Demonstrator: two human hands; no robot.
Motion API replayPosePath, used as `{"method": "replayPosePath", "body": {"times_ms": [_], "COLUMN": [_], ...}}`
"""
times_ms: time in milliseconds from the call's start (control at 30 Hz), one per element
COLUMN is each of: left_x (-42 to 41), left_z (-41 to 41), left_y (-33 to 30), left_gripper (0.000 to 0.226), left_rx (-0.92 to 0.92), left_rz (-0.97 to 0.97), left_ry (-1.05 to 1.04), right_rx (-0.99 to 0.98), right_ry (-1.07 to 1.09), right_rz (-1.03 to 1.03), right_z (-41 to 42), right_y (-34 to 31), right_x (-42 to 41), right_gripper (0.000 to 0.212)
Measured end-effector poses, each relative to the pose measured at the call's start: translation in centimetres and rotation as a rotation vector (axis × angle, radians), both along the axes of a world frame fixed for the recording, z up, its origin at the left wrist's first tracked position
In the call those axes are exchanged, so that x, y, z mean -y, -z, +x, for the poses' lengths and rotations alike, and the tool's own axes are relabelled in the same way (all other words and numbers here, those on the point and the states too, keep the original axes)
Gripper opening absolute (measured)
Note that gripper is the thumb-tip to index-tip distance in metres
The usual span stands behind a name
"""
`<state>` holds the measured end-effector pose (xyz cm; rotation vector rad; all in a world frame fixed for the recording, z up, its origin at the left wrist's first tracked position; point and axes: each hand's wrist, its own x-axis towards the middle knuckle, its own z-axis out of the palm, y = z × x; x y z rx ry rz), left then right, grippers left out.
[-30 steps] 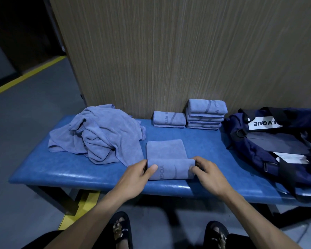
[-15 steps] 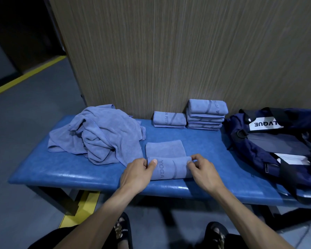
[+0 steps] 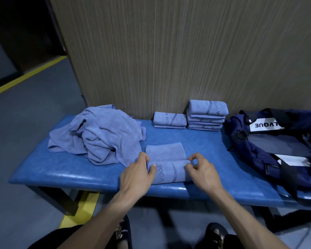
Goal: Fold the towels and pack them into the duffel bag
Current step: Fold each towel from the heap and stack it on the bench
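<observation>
Blue padded table (image 3: 61, 169) against wood-grain wall panel (image 3: 169, 51). Towel in work (image 3: 169, 164), blue-grey w/ "YOGA" print, lies at table's near edge, centre; near part rolled/folded over, far part flat behind it.

L hand (image 3: 136, 177) at towel's left end: thumb on top by the "Y", fingers (image 3: 144, 158) curled round the fold, gripping it. R hand (image 3: 202, 169) at right end: fingers curled, tips pinching the fold's corner.

Loose towel heap (image 3: 101, 135), unfolded, on table's left half, its edge just beside the towel in work. At back by the wall: single folded towel (image 3: 170, 120), and just right of it a stack of folded towels (image 3: 206, 115); count approx 4–5, can't tell exactly.

Navy duffel bag (image 3: 269, 150) on table's right end, open-looking, white label reading upside down, black straps hanging over front edge. Near stack, apart from towel in work.

Floor grey w/ yellow line (image 3: 25, 78). Person's sandals (image 3: 124, 232) visible below.
</observation>
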<state>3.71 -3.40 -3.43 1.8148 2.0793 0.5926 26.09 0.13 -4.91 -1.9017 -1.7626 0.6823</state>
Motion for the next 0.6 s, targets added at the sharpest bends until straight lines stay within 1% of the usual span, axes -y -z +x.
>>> {"method": "replayPosePath", "body": {"times_ms": [67, 167, 267, 367, 467, 533, 600], "left_x": [0.2, -0.3, -0.9, -0.8, -0.2, 0.1, 0.2], "left_z": [-0.1, -0.8, -1.2, -1.6, -2.1, -2.6, -3.1], "left_y": [0.0, 1.1, 1.9, 2.0, 1.4, 1.4, 1.4], "left_gripper": [0.023, 0.021, 0.02, 0.021, 0.024, 0.032, 0.048], "left_rx": [-0.059, -0.074, -0.077, -0.074, -0.023, -0.027, -0.057], "left_rz": [0.121, 0.322, 0.397, 0.402, 0.334, 0.3, 0.248], "left_ry": [0.076, 0.223, 0.372, 0.417, 0.422, 0.478, 0.543], "right_rx": [0.016, 0.021, 0.029, 0.072, 0.191, 0.235, 0.262], "right_ry": [0.007, 0.007, 0.015, 0.013, -0.031, -0.056, -0.124], "right_rz": [0.005, -0.001, -0.005, 0.009, 0.07, 0.176, 0.328], "right_z": [0.0, -0.1, -0.4, -0.6, -0.8, -0.6, -0.1], "right_y": [0.1, -0.1, -0.3, -0.7, -1.1, -1.0, -0.6], "right_x": [0.1, 0.2, 0.4, 0.6, 1.1, 1.2, 1.0], "right_gripper": [0.013, 0.014, 0.013, 0.013, 0.016, 0.018, 0.021]}}
